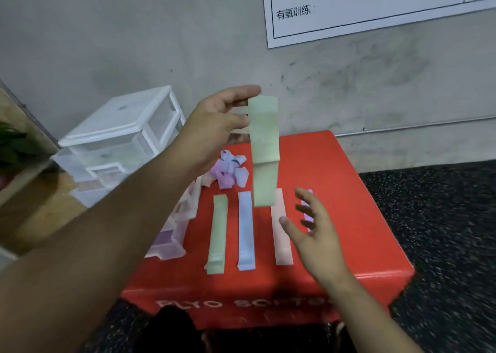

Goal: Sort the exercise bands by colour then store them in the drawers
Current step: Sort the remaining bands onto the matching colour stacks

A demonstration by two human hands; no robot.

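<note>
My left hand [214, 121] is raised above the red box [343, 245] and pinches the top of a pale green band [264, 151], which hangs down unfolded. My right hand [314, 226] hovers lower to the right, fingers spread, holding nothing. Flat on the box lie a green band [217, 234], a blue band [245, 232] and a pink band [281, 240]; a purple band [307, 205] is mostly hidden behind my right hand. A tangled pile of blue and purple bands [230, 172] sits at the back of the box.
A white drawer unit [120, 127] stands at the left against the wall. Pulled-out clear drawers [174, 232] lie along the left edge of the box, one with purple inside. A dark speckled floor surrounds the box. A white chart hangs on the wall.
</note>
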